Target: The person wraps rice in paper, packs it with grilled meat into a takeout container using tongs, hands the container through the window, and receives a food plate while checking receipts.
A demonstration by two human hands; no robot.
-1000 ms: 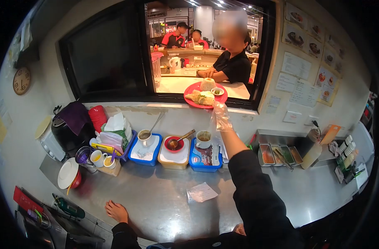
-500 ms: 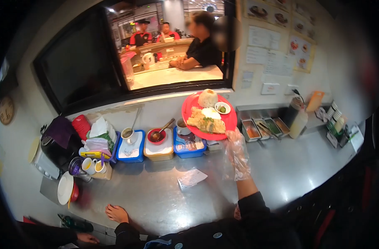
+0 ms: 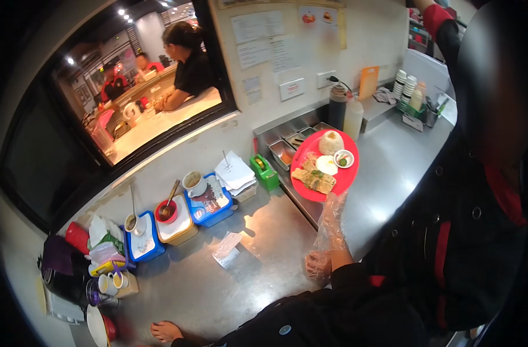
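My right hand [image 3: 333, 211], in a clear plastic glove, grips the near rim of a round red plate [image 3: 306, 188] held up over the counter. On it are a rice mound [image 3: 331, 142], a white egg-like portion [image 3: 327, 166], a browned flat piece [image 3: 314, 180] topped with green bits and a small white bowl [image 3: 343, 158] holding something green. My left hand [image 3: 166, 331] rests bare on the counter near its front edge, fingers extended. Another hand [image 3: 318, 265], seemingly a co-worker's, is closed on the counter beside my right forearm; what it holds, if anything, is hidden.
A co-worker in black [image 3: 417, 254] stands close on the right. Behind the plate are steel sauce pans [image 3: 284, 155] and squeeze bottles [image 3: 352, 118]. Along the wall stand tubs [image 3: 209, 202], a green tape dispenser [image 3: 266, 172] and cups. Paper slips [image 3: 227, 248] lie on the steel counter [image 3: 264, 254].
The view has swung right. My right hand has carried the plate rightward, toward the sauce pans and bottles. The co-worker on the right shows much more. A hand at lower left has left view.
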